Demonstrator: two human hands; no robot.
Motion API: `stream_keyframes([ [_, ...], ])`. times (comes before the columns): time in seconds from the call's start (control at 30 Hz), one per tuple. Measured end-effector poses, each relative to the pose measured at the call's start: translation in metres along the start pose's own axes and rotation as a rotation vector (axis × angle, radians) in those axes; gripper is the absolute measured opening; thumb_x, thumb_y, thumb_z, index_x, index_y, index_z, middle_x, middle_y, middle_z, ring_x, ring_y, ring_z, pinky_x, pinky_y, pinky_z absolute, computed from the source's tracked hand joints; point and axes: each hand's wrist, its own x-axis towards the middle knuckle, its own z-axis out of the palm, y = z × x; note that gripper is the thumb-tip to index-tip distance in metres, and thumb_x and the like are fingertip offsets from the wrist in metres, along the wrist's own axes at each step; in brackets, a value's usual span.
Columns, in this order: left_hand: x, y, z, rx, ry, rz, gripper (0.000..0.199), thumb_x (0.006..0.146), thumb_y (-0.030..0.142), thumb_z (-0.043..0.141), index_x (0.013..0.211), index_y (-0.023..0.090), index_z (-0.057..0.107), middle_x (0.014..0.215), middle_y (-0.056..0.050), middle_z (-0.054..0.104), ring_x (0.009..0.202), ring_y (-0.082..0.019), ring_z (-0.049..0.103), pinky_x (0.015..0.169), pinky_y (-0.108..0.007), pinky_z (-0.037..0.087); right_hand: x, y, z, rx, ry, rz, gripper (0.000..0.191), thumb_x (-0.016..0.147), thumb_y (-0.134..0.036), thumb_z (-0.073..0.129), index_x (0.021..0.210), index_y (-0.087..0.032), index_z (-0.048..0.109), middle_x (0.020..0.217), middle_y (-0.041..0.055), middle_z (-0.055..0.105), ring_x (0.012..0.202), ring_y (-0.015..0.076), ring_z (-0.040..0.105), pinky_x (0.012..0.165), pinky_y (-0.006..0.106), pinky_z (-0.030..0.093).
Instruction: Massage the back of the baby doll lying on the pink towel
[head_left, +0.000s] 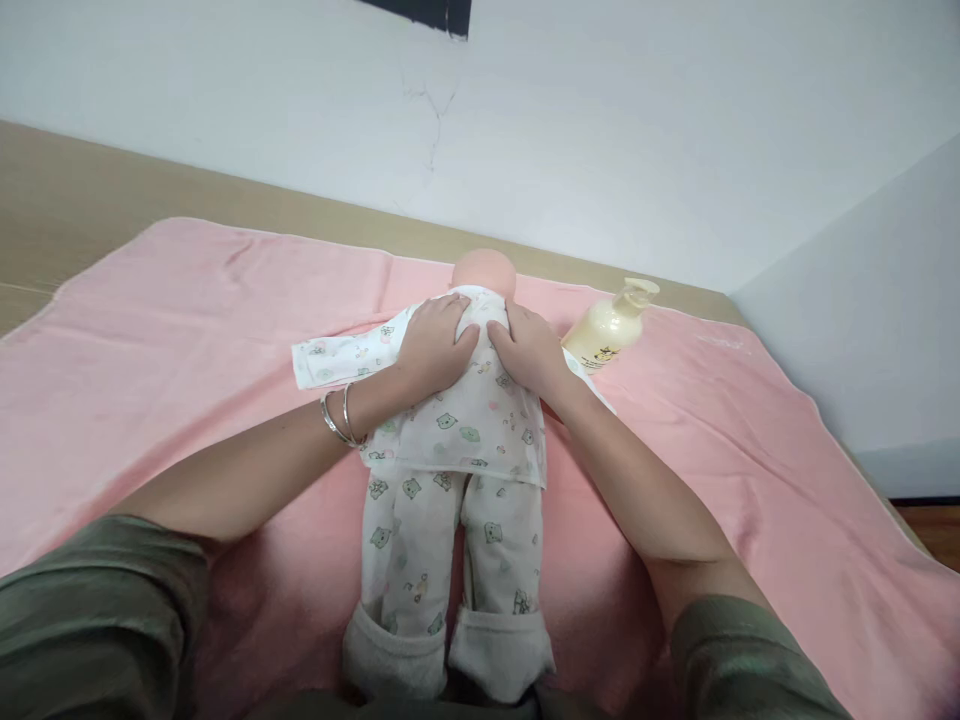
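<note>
A baby doll (484, 270) lies stretched out on a pink blanket (255, 290), its bare round head pointing away from me and no face showing. It wears a white long-sleeved top (469, 425) and matching trousers (412, 540), both printed with small green animals. The trouser cuffs are turned up. On the doll's left-side shoulder area rests my left hand (437, 345), laid flat with the thumb apart. My right hand (531, 348) lies likewise on the other shoulder, thumbs pointing toward each other. Neither hand grasps the cloth visibly.
A cream pump bottle (609, 328) is on the blanket just right of the doll, beyond my right hand. The blanket covers a wooden surface (97, 190), which meets a white wall (600, 130) at the back. Another wall (885, 300) rises at the right.
</note>
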Motion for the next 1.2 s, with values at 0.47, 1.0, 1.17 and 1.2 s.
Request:
stream_keyframes([
  [0.47, 0.001, -0.003, 0.002, -0.026, 0.024, 0.003, 0.052, 0.092, 0.035, 0.035, 0.129, 0.009, 0.061, 0.137, -0.015, 0.064, 0.128, -0.031, 0.056, 0.117, -0.048, 0.041, -0.006, -0.007, 0.000, -0.040, 0.046, -0.058, 0.029, 0.095, -0.033, 0.034, 0.101, -0.017, 0.058, 0.106, 0.0150, 0.070, 0.096, 0.0309, 0.060, 0.091, 0.047, 0.047],
  [1.0, -0.012, 0.017, -0.012, 0.206, 0.015, 0.014, 0.030, 0.096, 0.027, 0.035, 0.101, 0.014, 0.062, 0.109, -0.017, 0.069, 0.106, -0.032, 0.063, 0.096, -0.047, 0.049, -0.019, -0.015, 0.003, 0.009, -0.035, -0.209, 0.059, 0.096, -0.024, 0.029, 0.149, -0.003, 0.046, 0.156, 0.0169, 0.047, 0.151, 0.0293, 0.037, 0.128, 0.053, 0.030],
  [1.17, -0.026, 0.030, -0.015, 0.316, 0.019, 0.108, 0.034, 0.095, 0.025, 0.037, 0.108, 0.008, 0.063, 0.121, -0.021, 0.066, 0.120, -0.035, 0.059, 0.108, -0.048, 0.044, -0.001, -0.005, -0.002, -0.035, -0.089, -0.092, 0.064, 0.100, -0.027, 0.027, 0.155, 0.005, 0.032, 0.164, 0.0217, 0.030, 0.156, 0.0309, 0.026, 0.130, 0.050, 0.022],
  [1.2, -0.025, 0.030, -0.016, 0.306, 0.003, 0.090, 0.031, 0.095, 0.025, 0.038, 0.105, 0.010, 0.064, 0.118, -0.020, 0.067, 0.117, -0.034, 0.060, 0.106, -0.047, 0.046, -0.003, -0.007, -0.002, -0.072, -0.090, -0.098, 0.063, 0.101, -0.026, 0.027, 0.154, 0.006, 0.032, 0.163, 0.0230, 0.031, 0.155, 0.0319, 0.028, 0.129, 0.051, 0.024],
])
